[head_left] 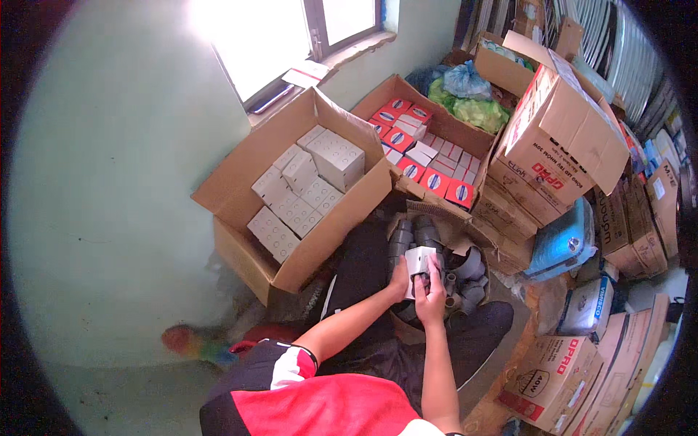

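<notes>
White box [419, 259], small and squared off, sits between our 2 hands, just above the grey pipe fittings [471, 264]. Our left hand [399, 279] is curled partway closed along its left side; our right hand [431, 291] is bent around its right side and near face, fingers reaching up over it. Both have hold of it, with little gap left.

We judge it light, since our fingertips seem enough to carry it, and stiff, as its edges look straight. Whether it is card or plastic, we cannot tell. A smooth face could slip a little, and thin walls or corners might dent under a hard squeeze. We would take it by its 2 opposite sides, fingers flat and away from the corners. Similar white boxes [339, 160] fill part of an open carton [238, 256] beyond and left of our hands.
</notes>
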A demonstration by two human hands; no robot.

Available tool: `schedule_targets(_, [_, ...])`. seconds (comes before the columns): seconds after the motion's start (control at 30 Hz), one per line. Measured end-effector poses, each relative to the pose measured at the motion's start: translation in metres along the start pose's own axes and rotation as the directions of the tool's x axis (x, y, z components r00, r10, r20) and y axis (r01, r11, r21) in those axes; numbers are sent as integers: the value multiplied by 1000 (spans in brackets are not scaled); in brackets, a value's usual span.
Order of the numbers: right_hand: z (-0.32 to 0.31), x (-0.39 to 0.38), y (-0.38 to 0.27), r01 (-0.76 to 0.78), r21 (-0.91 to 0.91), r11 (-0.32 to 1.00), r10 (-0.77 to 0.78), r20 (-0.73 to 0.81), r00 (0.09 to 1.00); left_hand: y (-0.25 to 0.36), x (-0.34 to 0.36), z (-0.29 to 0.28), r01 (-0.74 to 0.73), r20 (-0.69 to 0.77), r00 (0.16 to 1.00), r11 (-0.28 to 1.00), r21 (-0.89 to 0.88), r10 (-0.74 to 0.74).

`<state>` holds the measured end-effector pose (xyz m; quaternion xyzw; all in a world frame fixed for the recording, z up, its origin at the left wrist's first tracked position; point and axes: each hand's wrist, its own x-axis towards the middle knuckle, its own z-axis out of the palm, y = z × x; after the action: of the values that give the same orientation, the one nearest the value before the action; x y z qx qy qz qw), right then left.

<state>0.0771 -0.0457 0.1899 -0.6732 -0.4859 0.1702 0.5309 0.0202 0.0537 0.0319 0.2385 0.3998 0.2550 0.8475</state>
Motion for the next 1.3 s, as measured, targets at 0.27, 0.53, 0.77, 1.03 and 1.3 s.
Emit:
schedule_targets(0.27, [-36, 28, 23, -224, 315, 922, 260, -74, 963, -1, -9, -2, -293, 83, 937, 637, 713, 338])
schedule_targets(0.53, [-22, -13, 10, -11, 9, 1000, 11, -22, 1000, 5, -13, -4, -88, 5, 995, 874, 477, 98])
schedule_targets(0.77, [-22, -3, 9, -19, -28, 999, 19, -8, 1000, -1, -29, -5, 98, 10, 994, 959, 265, -105])
schedule_targets(1.03, [-21, -15, 62, -183, 206, 961, 214, -138, 967, -6, -19, -12, 52, -13, 998, 813, 580, -55])
schedule_targets(1.3, [-39, -25, 164, -442, 865, 238, 907, -35, 421, -1, -55, 17, -291, 467, 862, 561, 775, -197])
